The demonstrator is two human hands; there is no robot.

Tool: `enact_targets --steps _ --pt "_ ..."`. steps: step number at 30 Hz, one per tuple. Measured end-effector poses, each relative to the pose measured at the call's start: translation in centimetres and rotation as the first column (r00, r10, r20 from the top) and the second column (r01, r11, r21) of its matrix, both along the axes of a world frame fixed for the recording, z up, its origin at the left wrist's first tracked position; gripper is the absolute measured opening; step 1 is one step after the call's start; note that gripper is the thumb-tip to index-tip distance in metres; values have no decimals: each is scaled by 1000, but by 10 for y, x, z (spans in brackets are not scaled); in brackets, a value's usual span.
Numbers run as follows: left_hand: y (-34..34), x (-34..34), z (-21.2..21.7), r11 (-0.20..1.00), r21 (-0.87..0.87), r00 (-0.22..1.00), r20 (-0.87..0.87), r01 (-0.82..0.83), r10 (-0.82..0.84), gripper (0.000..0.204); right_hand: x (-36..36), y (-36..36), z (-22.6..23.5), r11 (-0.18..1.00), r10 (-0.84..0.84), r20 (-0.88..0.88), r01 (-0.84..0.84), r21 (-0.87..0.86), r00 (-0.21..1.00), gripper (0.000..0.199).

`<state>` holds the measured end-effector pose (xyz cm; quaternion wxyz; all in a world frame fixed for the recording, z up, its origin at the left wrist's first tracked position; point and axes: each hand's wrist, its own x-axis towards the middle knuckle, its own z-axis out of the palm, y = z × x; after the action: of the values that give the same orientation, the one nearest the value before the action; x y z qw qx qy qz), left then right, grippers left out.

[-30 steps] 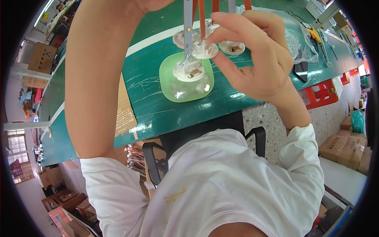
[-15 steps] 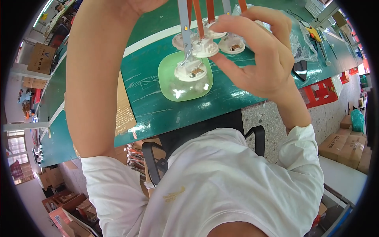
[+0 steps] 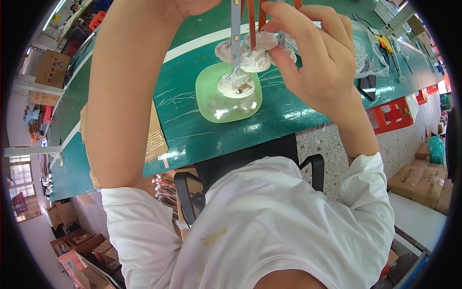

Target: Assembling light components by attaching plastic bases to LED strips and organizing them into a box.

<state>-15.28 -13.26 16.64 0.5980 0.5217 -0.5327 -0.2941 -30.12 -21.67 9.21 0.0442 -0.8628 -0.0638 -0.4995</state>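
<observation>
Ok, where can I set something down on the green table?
Between the green dish and the cardboard, and from the dish rightward along the near edge of the table. Crowded around the white discs, right hand and plastic bag.

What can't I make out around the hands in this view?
Left hand: head view, mostly cut off by top edge.
Strips: head view, upper ends cut off by same edge.
Rightmost white disc: head view, partly behind right hand.
Green tray: head view, partly hidden by lowest white disc.

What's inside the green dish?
Something clear and glossy in the near part of the green dish, too indistinct to identify. A white round base blocks the middle; what's behind it is hidden.
</observation>
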Motion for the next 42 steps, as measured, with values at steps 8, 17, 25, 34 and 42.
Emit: enact_targets --steps 8,17,25,34,42 --pt "7 6 3 996 -16 996 -10 -83 83 21 -1 -30 -20 971 141 89 -120 -205 986 61" --pt "6 8 2 997 24 994 -72 -77 78 21 -6 -47 -45 973 145 95 -125 -192 985 60" --pt "4 4 5 997 42 995 -73 -72 75 22 -8 -51 -49 969 139 88 -117 -220 986 58" --pt "-4 7 -5 967 81 953 -164 -242 253 22 -13 -26 -34 932 345 137 -322 -165 929 53" --pt "-7 -6 -1 965 59 955 -139 -256 262 23 7 -3 -44 957 290 192 -282 -70 937 51"
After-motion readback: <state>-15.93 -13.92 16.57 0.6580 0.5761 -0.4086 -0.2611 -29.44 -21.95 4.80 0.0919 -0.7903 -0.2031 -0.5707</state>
